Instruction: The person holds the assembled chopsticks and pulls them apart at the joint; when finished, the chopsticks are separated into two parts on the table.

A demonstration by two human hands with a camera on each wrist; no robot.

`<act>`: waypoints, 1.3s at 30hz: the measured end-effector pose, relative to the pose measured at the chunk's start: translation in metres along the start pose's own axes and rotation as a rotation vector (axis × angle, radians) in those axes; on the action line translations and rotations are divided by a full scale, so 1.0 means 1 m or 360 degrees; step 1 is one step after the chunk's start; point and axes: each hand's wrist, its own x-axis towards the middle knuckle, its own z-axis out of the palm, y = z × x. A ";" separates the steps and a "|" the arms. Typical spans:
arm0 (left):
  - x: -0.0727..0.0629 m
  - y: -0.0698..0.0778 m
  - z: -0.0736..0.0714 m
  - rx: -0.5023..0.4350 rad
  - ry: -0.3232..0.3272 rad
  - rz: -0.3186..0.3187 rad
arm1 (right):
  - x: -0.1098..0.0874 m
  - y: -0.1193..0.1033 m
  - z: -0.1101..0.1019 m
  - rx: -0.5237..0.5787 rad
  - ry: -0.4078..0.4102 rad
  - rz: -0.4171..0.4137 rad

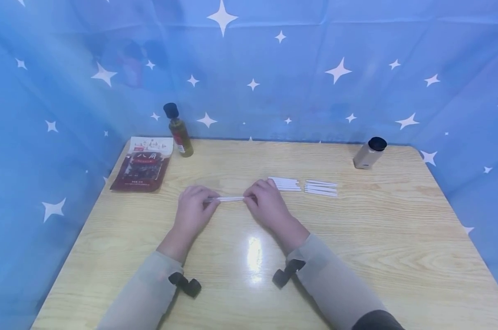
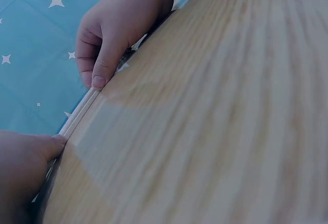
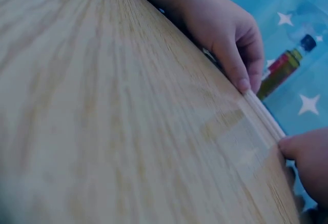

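Both hands meet over the middle of the table, each pinching one end of a few thin white sticks. My left hand has thumb and fingers at the left end; my right hand has the other end. In the left wrist view the sticks lie side by side, low along the tabletop. The right wrist view shows the same sticks between the two thumbs. Beyond the right hand lies a group of similar white sticks, with another group to its right.
The light wooden table carries a dark red spice packet at the back left. Near it stands a black-capped bottle of yellow-green liquid. A small black-lidded jar is at the back right. Blue star-patterned cloth surrounds the table.
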 end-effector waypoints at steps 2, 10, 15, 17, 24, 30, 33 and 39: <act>0.001 0.001 0.000 -0.0004 -0.0003 -0.0009 | 0.000 0.000 0.000 -0.0001 0.0002 -0.0010; 0.002 -0.001 0.002 -0.0026 0.0037 0.0002 | -0.001 -0.001 -0.004 0.0027 0.0144 -0.0078; 0.002 -0.001 0.002 -0.0039 0.0048 0.0004 | -0.002 0.000 -0.006 0.0062 0.0184 -0.0089; 0.002 -0.001 0.001 -0.0044 0.0057 0.0011 | -0.003 0.001 -0.007 0.0076 0.0193 -0.0083; 0.000 0.001 0.001 -0.0022 0.0115 0.0058 | -0.009 -0.001 -0.008 0.0137 0.0209 -0.0071; -0.003 0.006 0.001 0.0039 0.0131 0.0169 | -0.014 0.000 -0.006 0.0129 0.0278 -0.0275; -0.004 0.009 0.003 0.0060 0.0138 0.0188 | -0.016 0.004 -0.006 0.0118 0.0314 -0.0326; -0.004 0.015 0.009 0.0045 0.0132 0.0243 | -0.019 0.015 -0.011 0.0143 0.0368 -0.0362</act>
